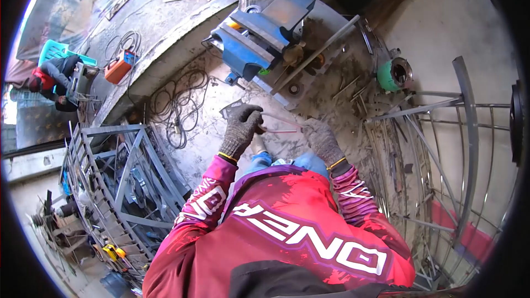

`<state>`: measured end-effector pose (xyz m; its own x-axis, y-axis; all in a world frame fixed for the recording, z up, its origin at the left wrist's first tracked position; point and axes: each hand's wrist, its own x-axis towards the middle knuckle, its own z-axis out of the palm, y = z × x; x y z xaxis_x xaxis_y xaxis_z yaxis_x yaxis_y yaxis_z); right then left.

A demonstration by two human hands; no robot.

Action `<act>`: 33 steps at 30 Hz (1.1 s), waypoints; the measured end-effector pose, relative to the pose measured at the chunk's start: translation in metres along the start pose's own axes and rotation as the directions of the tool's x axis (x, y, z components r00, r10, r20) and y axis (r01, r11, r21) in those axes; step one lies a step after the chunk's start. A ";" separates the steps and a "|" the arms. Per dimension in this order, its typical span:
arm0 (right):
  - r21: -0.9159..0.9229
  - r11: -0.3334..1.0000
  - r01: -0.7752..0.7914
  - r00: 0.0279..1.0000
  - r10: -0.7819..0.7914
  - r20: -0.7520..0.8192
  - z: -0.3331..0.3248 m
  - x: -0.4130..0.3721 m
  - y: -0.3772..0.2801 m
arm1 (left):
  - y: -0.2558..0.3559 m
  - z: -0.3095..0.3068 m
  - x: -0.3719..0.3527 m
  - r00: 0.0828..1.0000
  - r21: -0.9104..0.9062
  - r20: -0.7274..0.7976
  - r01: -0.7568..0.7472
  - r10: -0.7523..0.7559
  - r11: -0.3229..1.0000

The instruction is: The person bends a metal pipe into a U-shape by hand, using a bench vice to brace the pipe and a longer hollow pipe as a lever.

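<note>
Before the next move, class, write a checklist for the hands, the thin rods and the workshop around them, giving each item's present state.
1. Left hand and right hand gloved: ok.
2. Thin rods held in the left hand: ok, the fingers close on them.
3. Right hand's grip firm: cannot tell, its fingertips are unclear.
4. Floor tidy: not ok, a cable lies in loose loops to the left.
5. Other person clear of the hands: ok, seated well off to the left.
6. Orange box switched off: cannot tell, too small to read.
</note>
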<state>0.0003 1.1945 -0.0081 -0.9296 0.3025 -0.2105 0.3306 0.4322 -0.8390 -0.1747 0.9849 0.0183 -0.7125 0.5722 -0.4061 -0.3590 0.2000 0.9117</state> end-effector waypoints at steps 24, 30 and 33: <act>0.229 0.929 -0.292 0.921 0.338 -0.196 0.029 0.216 0.085 | -0.181 -0.171 0.182 0.754 -0.225 -0.272 0.554 -0.598 0.801; 0.367 0.894 -0.258 0.915 0.348 -0.205 0.072 0.221 0.107 | -0.225 -0.164 0.245 0.808 -0.282 -0.148 0.518 -0.570 0.808; -0.176 0.946 -0.273 0.955 0.245 -0.169 0.078 0.228 0.090 | -0.241 -0.145 0.267 0.821 -0.226 -0.160 0.511 -0.549 0.830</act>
<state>-0.1947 1.2361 -0.1709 -0.7793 0.5379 -0.3216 0.5955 0.4757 -0.6473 -0.3653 0.9741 -0.3193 -0.4842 0.2326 -0.8435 -0.7980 0.2780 0.5347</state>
